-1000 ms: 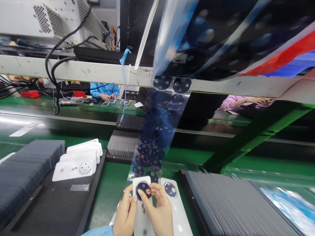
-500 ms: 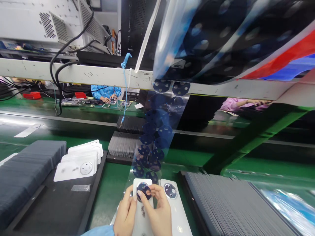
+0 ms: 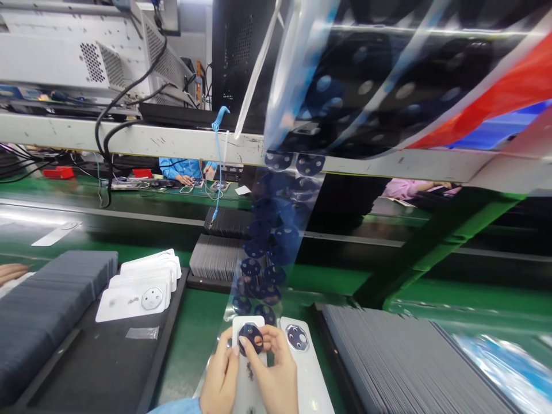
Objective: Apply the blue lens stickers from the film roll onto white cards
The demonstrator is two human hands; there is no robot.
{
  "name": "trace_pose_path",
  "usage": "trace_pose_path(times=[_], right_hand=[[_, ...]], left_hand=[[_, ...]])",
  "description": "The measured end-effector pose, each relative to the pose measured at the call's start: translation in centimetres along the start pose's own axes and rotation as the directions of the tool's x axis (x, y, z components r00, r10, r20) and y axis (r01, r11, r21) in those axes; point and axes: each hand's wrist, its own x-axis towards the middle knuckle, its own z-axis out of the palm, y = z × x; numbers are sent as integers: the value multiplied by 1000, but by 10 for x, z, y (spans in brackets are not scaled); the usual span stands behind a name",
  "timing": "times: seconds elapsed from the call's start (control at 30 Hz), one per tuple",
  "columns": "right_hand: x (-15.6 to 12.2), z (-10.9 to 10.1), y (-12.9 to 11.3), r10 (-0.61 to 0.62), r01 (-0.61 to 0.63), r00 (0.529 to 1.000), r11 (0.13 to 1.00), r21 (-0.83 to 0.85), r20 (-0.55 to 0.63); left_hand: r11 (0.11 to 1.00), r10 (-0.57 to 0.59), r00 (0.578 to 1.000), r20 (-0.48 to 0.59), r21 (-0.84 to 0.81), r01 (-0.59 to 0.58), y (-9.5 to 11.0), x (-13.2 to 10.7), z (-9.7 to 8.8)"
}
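My left hand (image 3: 221, 368) grips the left edge of a white phone back cover (image 3: 249, 379), its thumb beside the camera area. Over the cover's camera area lies a dark round film sticker (image 3: 250, 338) with holes. My right hand (image 3: 276, 362) pinches this sticker, its thumb pressing on the face and its fingers at the right rim. To the right lies a second white phone back cover (image 3: 306, 368) with a camera plate of several holes. Behind both hands hangs a clear strip of dark round stickers (image 3: 263, 259), its lower end near the held cover.
Stacked grey sheets fill a right rack (image 3: 388, 356) and a left stack (image 3: 56, 310). White covers (image 3: 138, 293) overlap on a black tray (image 3: 95, 362). A white beam (image 3: 172, 138) and green post (image 3: 448, 241) stand ahead. Co-workers' hands show beyond, and one at far left (image 3: 11, 273).
Both hands keep nearly the same pose on the cover and sticker. The view has shifted slightly. Another person's hand has appeared at the far left edge.
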Motion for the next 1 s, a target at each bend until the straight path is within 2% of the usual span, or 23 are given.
trace_pose_path(times=[0.17, 0.33, 0.47, 0.6, 0.7, 0.83, 0.9, 0.93, 1.0], right_hand=[[-1, 1, 2, -16, 16, 1000, 1000, -22, -16], [-5, 4, 8, -119, 114, 991, 990, -83, -63], [-8, 7, 4, -196, 192, 980, 978, -78, -43], [-5, 6, -1, -167, 166, 985, 986, 19, 35], [0, 2, 1, -122, 116, 989, 990, 74, 86], [-4, 2, -1, -104, 102, 995, 990, 97, 11], [-12, 4, -7, -177, 180, 983, 982, 64, -55], [-18, 6, -11, -252, 256, 964, 966, 41, -81], [-28, 11, -18, -431, 435, 897, 900, 14, -99]], left_hand=[[1000, 0, 1000, -14, -13, 0, -1, 0, -1], [994, -28, 1000, -12, -106, 27, 2, 1, -2], [984, -58, 994, -87, -172, 43, -1, 5, -4], [979, -91, 989, -116, -191, 68, -4, 8, -7], [980, -75, 989, -125, -191, 50, -1, 9, -6], [954, -89, 994, -62, -294, 67, 7, 9, -4], [926, -87, 996, -35, -372, 68, 8, 11, -4], [912, -97, 994, -53, -405, 67, 8, 12, -4], [889, -166, 979, -122, -447, 95, 7, 13, -5]])
